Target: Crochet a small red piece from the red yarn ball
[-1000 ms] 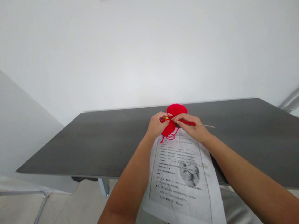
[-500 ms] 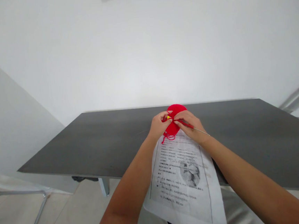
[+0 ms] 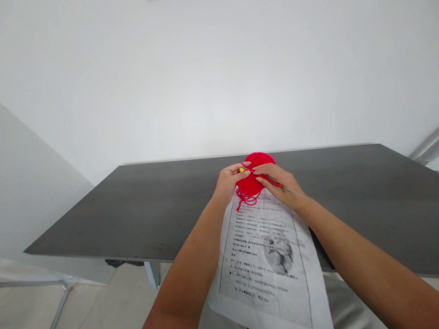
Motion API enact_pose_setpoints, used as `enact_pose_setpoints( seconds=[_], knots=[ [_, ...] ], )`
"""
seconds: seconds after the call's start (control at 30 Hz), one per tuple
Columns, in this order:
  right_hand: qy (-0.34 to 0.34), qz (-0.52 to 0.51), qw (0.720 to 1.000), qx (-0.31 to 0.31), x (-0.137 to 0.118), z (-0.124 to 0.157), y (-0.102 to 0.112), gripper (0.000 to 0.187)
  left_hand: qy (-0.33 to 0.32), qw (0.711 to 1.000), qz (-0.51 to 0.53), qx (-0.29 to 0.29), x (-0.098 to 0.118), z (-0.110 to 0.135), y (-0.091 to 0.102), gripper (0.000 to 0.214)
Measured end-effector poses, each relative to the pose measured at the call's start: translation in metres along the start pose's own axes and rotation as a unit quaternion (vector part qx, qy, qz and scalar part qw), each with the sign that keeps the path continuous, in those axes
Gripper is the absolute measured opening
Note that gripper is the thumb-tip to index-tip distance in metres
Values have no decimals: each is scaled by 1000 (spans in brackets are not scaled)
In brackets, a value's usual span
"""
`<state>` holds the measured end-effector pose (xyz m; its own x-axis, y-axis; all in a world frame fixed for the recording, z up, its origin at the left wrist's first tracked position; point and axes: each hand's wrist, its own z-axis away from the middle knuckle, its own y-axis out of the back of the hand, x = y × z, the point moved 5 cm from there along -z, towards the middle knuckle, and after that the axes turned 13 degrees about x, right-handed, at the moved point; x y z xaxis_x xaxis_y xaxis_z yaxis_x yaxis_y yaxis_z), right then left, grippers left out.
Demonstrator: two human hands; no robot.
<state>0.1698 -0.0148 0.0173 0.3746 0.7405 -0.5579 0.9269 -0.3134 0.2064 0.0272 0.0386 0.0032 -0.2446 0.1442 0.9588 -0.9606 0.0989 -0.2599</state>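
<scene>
Red yarn point(image 3: 260, 158) in a rounded mass lies on the table under and behind my fingers. My left hand point(image 3: 228, 180) is closed, pinching a bit of the red yarn beside a small yellow piece point(image 3: 242, 169). From the right, my right hand point(image 3: 280, 184) grips a crochet hook point(image 3: 294, 192) with a red handle part and a thin metal shaft lying back toward the wrist. The hook's front end points at the left fingertips, where a strand crosses it. Loose red loops point(image 3: 248, 199) trail below the hands. My fingers partly hide the stitches.
A printed paper sheet point(image 3: 268, 303) with a picture hangs over the near edge of the dark table point(image 3: 161, 205) onto my lap. A white wall point(image 3: 212, 83) rises behind. Metal tubing point(image 3: 56, 319) stands at the lower left.
My left hand has shifted slightly left, away from the right fingertips, and the yellow piece moved left with it. The hook's front end now shows between the hands.
</scene>
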Motion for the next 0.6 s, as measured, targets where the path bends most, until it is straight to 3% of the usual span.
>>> enact_pose_setpoints(
  seconds=[0.3, 0.6],
  knots=[
    [26, 56, 998, -10, -3, 1, -7, 20, 64, 996, 53, 22, -11, -2, 1, 35],
    [27, 111, 993, 3, -5, 5, -15, 16, -39, 998, -21, 38, -7, -6, 3, 42]
  ],
)
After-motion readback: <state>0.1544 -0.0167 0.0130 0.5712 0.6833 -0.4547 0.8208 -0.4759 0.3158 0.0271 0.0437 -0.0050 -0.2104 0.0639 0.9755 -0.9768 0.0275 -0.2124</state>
